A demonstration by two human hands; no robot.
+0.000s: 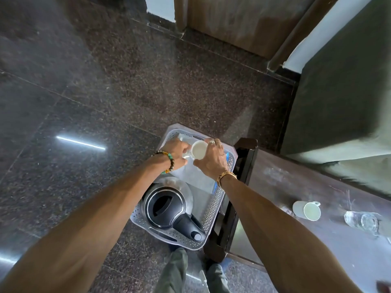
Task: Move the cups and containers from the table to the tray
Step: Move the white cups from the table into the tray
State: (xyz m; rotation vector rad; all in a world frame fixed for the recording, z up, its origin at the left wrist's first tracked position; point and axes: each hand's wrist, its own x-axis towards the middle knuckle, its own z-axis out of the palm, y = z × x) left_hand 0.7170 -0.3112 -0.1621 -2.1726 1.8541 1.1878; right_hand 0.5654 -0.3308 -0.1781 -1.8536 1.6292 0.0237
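A pale perforated plastic tray [213, 205] sits on the dark floor beside the brown table [296, 208]. Over the tray's far end my right hand [211, 159] grips a white cup [198, 150], mouth turned toward me. My left hand [175, 153] holds something pale right against that cup, mostly hidden by its fingers; I cannot tell what it is. A second white cup [306, 210] lies on its side on the table. Next to it, on the table, is a clear glass [364, 222].
A black and steel electric kettle [167, 208] fills the near half of the tray. A clear plastic sheet or bag lies in the tray's middle. The table's dark leg [243, 166] stands just right of the tray. A dark upholstered seat [338, 92] lies beyond the table.
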